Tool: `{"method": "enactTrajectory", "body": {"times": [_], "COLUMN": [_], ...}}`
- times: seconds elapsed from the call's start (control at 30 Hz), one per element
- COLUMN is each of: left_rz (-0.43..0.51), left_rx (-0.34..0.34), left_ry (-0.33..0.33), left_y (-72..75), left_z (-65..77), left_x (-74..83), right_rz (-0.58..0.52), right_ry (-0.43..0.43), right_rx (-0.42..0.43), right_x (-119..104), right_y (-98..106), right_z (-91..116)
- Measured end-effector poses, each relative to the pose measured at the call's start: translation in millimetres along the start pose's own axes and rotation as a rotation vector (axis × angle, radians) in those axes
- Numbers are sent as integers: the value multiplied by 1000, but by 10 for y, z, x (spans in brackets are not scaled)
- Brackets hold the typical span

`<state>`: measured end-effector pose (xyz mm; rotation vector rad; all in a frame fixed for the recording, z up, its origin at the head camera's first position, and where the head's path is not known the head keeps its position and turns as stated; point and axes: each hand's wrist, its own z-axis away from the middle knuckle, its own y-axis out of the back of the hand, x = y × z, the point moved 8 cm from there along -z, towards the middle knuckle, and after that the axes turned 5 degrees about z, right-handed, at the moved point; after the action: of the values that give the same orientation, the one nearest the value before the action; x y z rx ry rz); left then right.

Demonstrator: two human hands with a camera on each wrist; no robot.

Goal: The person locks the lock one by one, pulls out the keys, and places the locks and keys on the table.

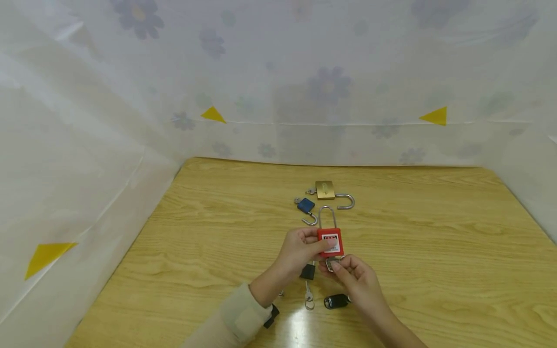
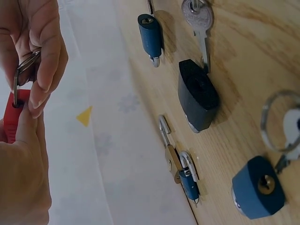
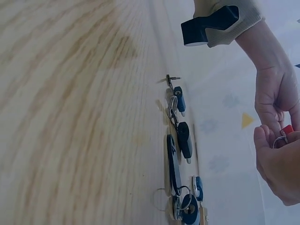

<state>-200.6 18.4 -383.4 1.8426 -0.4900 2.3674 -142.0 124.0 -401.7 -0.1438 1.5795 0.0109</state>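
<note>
Above the wooden table, my left hand [image 1: 290, 253] grips a red padlock [image 1: 329, 232] by its body, the thumb across its white label. Its long metal shackle points away from me. Just below the lock's base, my right hand [image 1: 360, 280] pinches a metal key ring [image 1: 331, 264] between thumb and fingers. The left wrist view shows a thin key [image 2: 15, 96] from that ring at the hole in the red base. Fingers hide most of the key.
Toward the back lie a brass padlock [image 1: 324, 190] and a small blue padlock [image 1: 306, 205], both with shackles swung out and keys attached. Nearer are a black padlock [image 1: 308, 272], a key [image 1: 309, 294] on a ring and a black tag [image 1: 336, 301]. A flowered sheet [image 1: 278, 82] walls the table [image 1: 435, 241].
</note>
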Motion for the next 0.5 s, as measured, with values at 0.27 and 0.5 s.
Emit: {"method": "enactTrajectory", "body": {"times": [0.27, 0.5], "left_rz": [-1, 29], "left_rx": [4, -8], "left_ry": [-16, -29], "left_y": [-17, -38], "left_z": [23, 42], "left_x": [16, 40], "right_rz": [-148, -172], "right_ry": [86, 128], "right_rx": [-134, -167], "right_x": [-21, -29], "right_y": [-44, -56], "right_z": [8, 11]}}
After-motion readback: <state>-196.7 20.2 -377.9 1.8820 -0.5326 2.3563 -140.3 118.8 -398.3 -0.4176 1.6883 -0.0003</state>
